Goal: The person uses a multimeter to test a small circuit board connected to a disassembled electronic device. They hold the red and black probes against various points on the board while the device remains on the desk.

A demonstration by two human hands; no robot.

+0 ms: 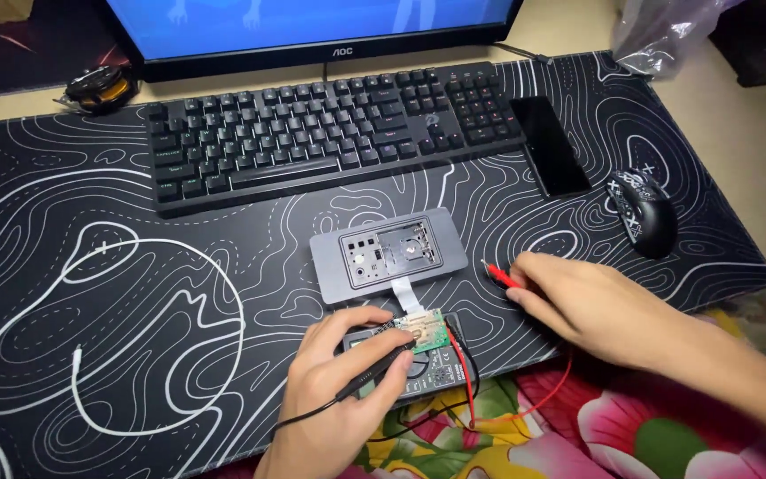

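A black mat (135, 293) with white contour lines covers the tabletop (738, 115). At its far edge lies a keyboard (330, 133) under a monitor (312, 27); a dark phone (549, 145) lies just beside the keyboard's right end, and a black mouse (642, 211) sits further right. A white cable (77, 372) loops across the mat's left part. A tape roll (99, 89) rests off the mat, left of the monitor.

Near the mat's front edge lies a grey opened casing (387, 255), joined by a flat ribbon to a small green board (420, 330). The board rests on a meter (427, 364), whose red lead (472, 372) curls over a flowered cloth (578, 426).

The left hand (339, 390) has its fingers closed around a black probe (374, 372), the tip touching the board. The right hand (587, 306), right of the casing, pinches a red probe (500, 275) between narrow fingers, its tip down near the mat.
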